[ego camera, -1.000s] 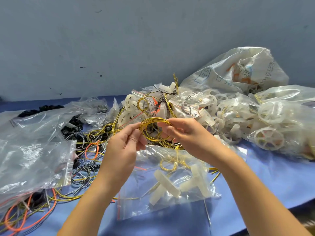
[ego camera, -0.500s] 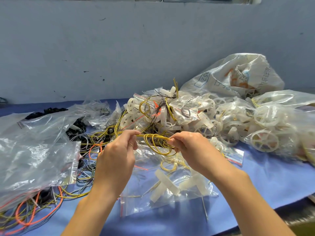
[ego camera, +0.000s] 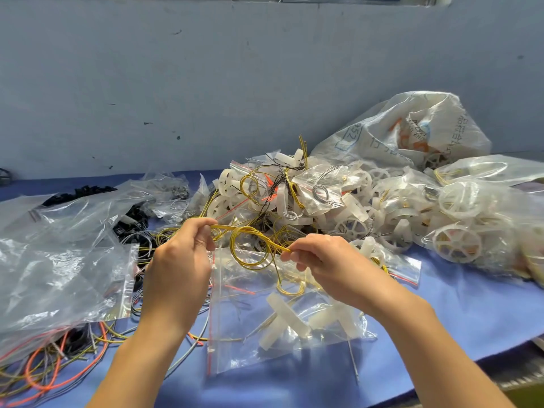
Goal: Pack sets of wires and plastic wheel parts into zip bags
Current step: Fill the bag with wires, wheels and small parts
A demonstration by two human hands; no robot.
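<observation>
A bundle of yellow wire (ego camera: 250,242) is stretched between my hands above the blue table, with a loop hanging from its middle. My left hand (ego camera: 179,269) pinches the left end and my right hand (ego camera: 326,266) pinches the right end. Under them lies a clear zip bag (ego camera: 235,346) with a red strip, holding white plastic parts (ego camera: 287,319) and a small yellow wire coil. Behind it rises a heap of filled zip bags (ego camera: 294,198) with white wheels and wires.
Clear empty bags (ego camera: 59,269) lie at the left over loose orange, yellow and grey wires (ego camera: 59,366). Black parts (ego camera: 132,222) sit behind them. Large bags of white wheels (ego camera: 459,228) fill the right. A blue-grey wall stands behind the table. The table's front edge runs at lower right.
My hands have moved apart and lower, pulling the yellow wire from a round coil into a stretched strand with one loop.
</observation>
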